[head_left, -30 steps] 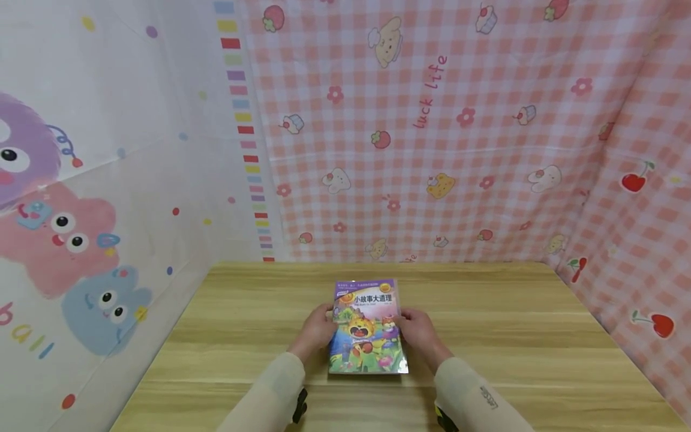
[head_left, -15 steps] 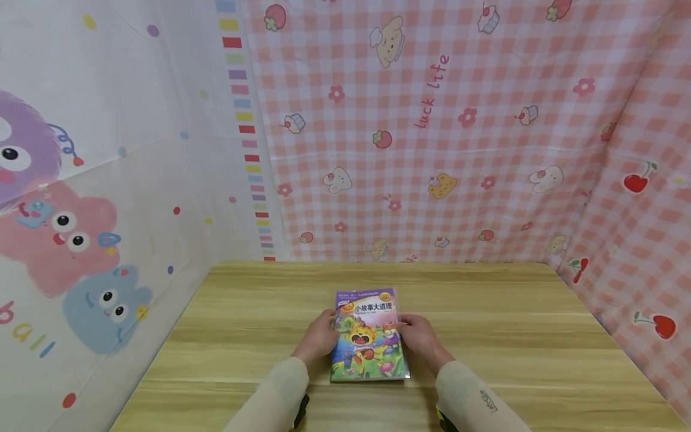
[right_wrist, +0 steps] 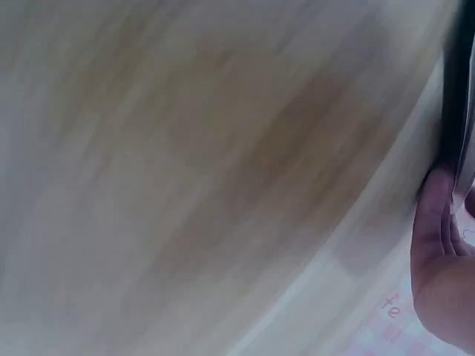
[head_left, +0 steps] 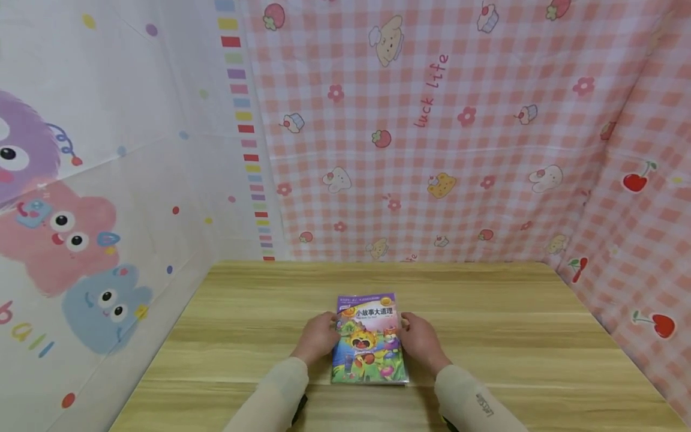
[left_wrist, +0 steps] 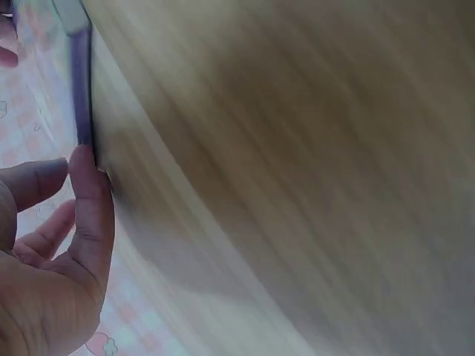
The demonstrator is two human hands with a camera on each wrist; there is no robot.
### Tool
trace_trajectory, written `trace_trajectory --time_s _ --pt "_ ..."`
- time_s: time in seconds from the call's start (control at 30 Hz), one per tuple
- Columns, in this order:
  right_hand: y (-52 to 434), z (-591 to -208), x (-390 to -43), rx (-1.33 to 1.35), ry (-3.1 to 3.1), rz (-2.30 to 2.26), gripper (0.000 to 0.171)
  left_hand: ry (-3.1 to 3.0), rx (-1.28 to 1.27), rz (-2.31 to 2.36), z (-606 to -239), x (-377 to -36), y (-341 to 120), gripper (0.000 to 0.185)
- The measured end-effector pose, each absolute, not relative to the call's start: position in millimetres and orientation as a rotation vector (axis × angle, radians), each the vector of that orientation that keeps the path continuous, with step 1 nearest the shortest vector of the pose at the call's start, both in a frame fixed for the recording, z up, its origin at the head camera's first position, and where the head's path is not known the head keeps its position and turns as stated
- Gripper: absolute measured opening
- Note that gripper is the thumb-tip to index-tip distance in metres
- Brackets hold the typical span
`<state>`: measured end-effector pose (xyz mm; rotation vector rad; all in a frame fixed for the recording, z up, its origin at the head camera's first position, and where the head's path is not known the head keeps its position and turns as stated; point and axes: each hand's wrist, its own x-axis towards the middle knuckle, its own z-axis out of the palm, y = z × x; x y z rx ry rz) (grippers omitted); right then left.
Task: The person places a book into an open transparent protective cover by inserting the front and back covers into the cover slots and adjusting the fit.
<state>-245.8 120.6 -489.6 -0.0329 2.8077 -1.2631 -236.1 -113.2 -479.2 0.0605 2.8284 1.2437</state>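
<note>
A children's book (head_left: 368,354) with a bright illustrated cover and purple top band lies face up, low over the wooden table (head_left: 243,360). Its near edge points toward me. My left hand (head_left: 317,336) holds its left side; in the left wrist view the fingers (left_wrist: 90,215) meet the purple spine (left_wrist: 82,89) close to the tabletop. On the opposite side my right hand (head_left: 423,339) holds the other long edge. The right wrist view shows fingers (right_wrist: 432,222) at the lower edge of the book, with a dark strip beside them. Part of each hand's grip is hidden.
Behind the table hangs a pink checked cloth (head_left: 410,156) with cartoon prints. A white cloth (head_left: 178,150) with cartoon figures covers the left side. Bare wood extends to both sides of the book.
Both hands have brought the book a little toward me and lower. The hands remain at its two sides, and the last half second shows only slight movement.
</note>
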Motion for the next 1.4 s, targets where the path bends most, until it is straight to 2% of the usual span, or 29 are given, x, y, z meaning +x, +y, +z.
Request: trace_trajectory --time_s 0.1,0.2,0.33,0.43,0.53,0.67,1.03,1.4 --pt "120 -487 -244 -0.201 2.962 -1.064 0.05 2.897 0.124 1.17 -481 -239 -120 0.036" --pt "121 -485 -244 -0.454 3.079 -0.759 0.06 2.931 0.217 1.108 -479 -242 -125 0.042" --pt "126 -489 -246 -0.787 3.104 -0.27 0.075 2.882 0.413 0.941 -475 -243 -130 0.061" --pt "129 -496 -246 -0.878 3.052 -0.104 0.083 2.814 0.527 0.75 -475 -242 -132 0.08" --pt "131 -503 -244 -0.877 3.005 -0.094 0.091 2.77 0.559 0.611 -477 -239 -133 0.098" --pt "132 -512 -244 -0.831 2.981 -0.128 0.096 2.761 0.547 0.54 -483 -235 -136 0.108" --pt "134 -534 -247 -0.753 3.015 -0.216 0.099 2.757 0.555 0.512 -486 -234 -140 0.113" --pt "132 -512 -240 -0.79 2.996 -0.209 0.099 2.746 0.581 0.498 -483 -230 -141 0.113"
